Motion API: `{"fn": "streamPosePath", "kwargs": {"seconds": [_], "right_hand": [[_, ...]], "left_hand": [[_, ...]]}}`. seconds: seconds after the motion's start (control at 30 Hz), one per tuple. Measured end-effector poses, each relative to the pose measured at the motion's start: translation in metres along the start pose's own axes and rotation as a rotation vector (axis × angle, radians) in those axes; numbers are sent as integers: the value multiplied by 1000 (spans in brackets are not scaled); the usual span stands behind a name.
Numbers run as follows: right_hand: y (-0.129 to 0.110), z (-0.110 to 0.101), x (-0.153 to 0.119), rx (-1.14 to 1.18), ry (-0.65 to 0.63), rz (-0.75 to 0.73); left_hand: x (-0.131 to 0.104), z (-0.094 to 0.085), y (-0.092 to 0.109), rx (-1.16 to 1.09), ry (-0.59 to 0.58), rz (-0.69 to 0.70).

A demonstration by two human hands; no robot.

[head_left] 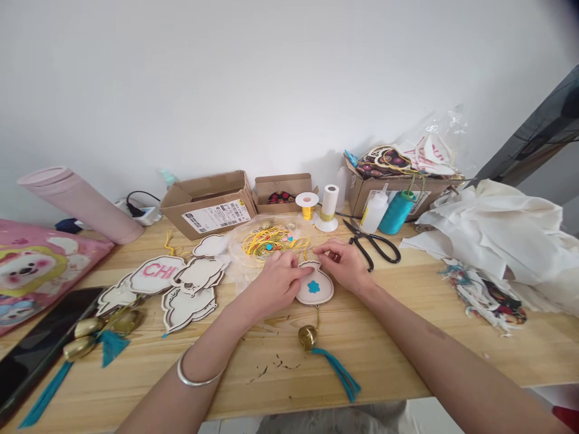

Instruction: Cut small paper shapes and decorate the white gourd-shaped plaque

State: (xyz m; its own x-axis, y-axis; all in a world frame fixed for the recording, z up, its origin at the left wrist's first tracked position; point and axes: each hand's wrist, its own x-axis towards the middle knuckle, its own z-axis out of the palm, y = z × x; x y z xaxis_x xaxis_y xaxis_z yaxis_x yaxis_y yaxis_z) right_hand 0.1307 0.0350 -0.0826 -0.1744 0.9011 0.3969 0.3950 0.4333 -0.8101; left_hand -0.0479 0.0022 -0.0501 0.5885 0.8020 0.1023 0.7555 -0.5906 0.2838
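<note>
Pale wooden bench (pixel 407 355) ran along a plain white wall, and near its middle lay a small pouch-shaped wooden ornament (pixel 315 287) with a blue flower at its centre. The left hand (pixel 275 283) rested on the ornament's left edge, its grip narrow, fingertips pressed down on the wood close to the neck. The right hand (pixel 344 264) sat just right of the neck, its grip pinched narrow on something fine at the ornament's top; what it held was too small to tell. A silver bangle (pixel 194 374) circled the left wrist.

Below the hands, toward the bench's near edge, a gold bell (pixel 307 337) with a teal tassel (pixel 340 371) hung from the ornament by a short cord. Just beyond the fingertips lay a clear bag of yellow cord (pixel 266 241) with a few coloured beads in it. Behind that stood a spool of gold thread (pixel 307 205) and a white spool (pixel 329 208). Black scissors (pixel 373 244) lay just right of the right hand, with a white glue bottle (pixel 374 210) and a teal thread cone (pixel 397 212) behind them.

Left of the left hand, cloud-shaped wooden cutouts (pixel 190 289) lay overlapped, one lettered in pink. Farther left were more gold bells (pixel 90 337) with teal tassels. Three open cardboard boxes (pixel 208 205) stood against the wall. Well right of the right hand was a heap of white cloth (pixel 497 235).
</note>
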Motion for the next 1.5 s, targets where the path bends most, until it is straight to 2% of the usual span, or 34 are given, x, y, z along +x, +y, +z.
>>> {"fn": "streamPosePath", "kwargs": {"seconds": [0.27, 0.4, 0.6, 0.73, 0.9, 1.0, 1.17, 1.23, 1.33, 1.5], "right_hand": [[-2, 0, 0, -1, 0, 9], [-1, 0, 0, -2, -2, 12], [1, 1, 0, 2, -5, 6], [0, 0, 1, 6, -7, 7], [-1, 0, 0, 2, 4, 17], [0, 0, 0, 4, 11, 17], [-1, 1, 1, 10, 11, 12], [-2, 1, 1, 9, 5, 9], [-2, 1, 1, 8, -2, 6], [-4, 1, 2, 7, -6, 1]], "left_hand": [[4, 11, -5, -141, 95, -58], [8, 18, -6, -155, 120, -126], [10, 20, -9, -179, 150, -155], [9, 13, -4, -230, 172, -175], [7, -7, -3, -303, 230, -211], [5, -13, -13, -289, 297, -240], [8, -13, -44, -166, 363, -295], [15, -13, -56, -81, 332, -296], [29, -15, -65, 24, 213, -256], [48, -21, -62, 63, 138, -216]]}}
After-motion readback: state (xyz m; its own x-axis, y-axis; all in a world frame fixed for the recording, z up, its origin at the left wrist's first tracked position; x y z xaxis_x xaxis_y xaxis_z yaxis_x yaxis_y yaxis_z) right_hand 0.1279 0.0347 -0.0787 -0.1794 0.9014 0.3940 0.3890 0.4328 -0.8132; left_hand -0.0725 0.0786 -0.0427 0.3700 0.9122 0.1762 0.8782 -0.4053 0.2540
